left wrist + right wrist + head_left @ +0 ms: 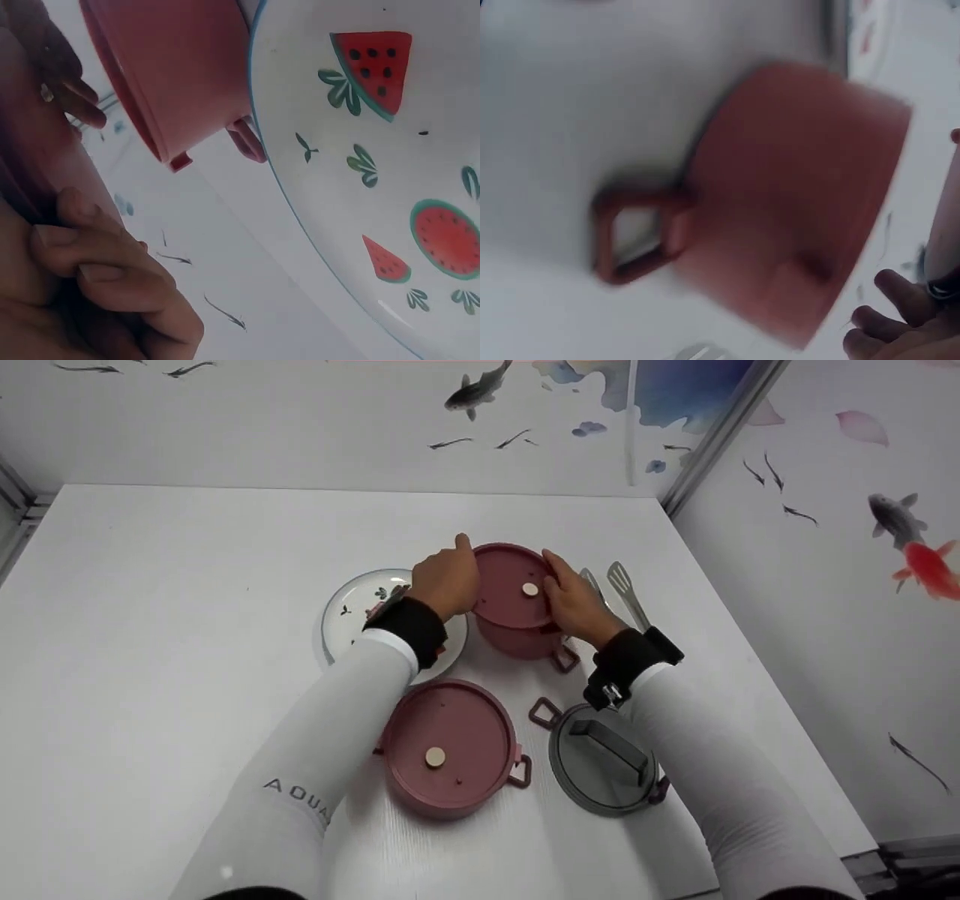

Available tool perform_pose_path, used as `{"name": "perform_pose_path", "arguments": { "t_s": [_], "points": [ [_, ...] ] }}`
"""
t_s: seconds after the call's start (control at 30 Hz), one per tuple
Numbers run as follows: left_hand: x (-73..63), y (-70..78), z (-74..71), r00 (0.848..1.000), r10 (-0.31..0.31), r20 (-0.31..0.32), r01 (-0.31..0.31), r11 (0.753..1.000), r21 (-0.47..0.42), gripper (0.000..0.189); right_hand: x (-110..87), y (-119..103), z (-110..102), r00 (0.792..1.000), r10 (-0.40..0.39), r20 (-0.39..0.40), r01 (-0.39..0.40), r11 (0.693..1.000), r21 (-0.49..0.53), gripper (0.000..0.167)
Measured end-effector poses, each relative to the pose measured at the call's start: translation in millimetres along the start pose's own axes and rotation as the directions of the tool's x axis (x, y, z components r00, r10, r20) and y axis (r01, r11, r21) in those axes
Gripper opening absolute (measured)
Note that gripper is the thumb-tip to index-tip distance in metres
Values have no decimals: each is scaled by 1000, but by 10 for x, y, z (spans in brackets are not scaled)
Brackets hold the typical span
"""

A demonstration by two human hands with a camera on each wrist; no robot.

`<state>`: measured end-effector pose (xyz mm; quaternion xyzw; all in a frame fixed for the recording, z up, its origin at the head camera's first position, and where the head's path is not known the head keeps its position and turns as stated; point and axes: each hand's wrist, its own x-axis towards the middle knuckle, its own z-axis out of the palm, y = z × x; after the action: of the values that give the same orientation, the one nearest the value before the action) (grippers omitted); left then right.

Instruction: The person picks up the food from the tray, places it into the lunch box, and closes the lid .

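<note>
Both hands hold a round dark-red pot lid (506, 585) with a pale knob, above a matching pot (519, 643). At the lid's left rim, my left hand (448, 579) grips the edge; its curled fingers (124, 277) show in the left wrist view. My right hand (581, 598) pinches the right rim, thumb toward the top. In both wrist views the lid (82, 169) is apart from the pot (780, 195), whose side handle shows in the right wrist view. How the left thumb meets the lid is partly hidden.
A white plate with watermelon patterns (337, 195) lies left of the pot, partly behind the left wrist. Nearer stand a larger lidded red pot (450, 750) and a grey-lidded pot (600, 761). A slotted spatula (628, 592) and another utensil lie at the right.
</note>
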<state>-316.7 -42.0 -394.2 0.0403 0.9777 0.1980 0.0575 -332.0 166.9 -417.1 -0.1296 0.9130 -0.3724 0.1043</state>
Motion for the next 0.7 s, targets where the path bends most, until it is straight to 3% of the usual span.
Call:
{"name": "perform_pose_path", "arguments": {
  "t_s": [0.1,0.3,0.57,0.7],
  "points": [
    [105,91,126,999,-19,-29,20,1000,5,62,81,155,-2,1000,-22,-23,20,998,-65,53],
    [229,189,327,996,-50,-70,52,998,29,49,150,368,8,999,-18,-50,13,995,-94,54],
    [318,268,422,993,41,-110,-30,995,98,32,170,510,-72,998,-19,-60,8,983,-186,53],
    [361,274,461,988,89,-123,-69,984,162,36,192,551,-115,999,-7,-39,-2,972,-234,52]
  ]
}}
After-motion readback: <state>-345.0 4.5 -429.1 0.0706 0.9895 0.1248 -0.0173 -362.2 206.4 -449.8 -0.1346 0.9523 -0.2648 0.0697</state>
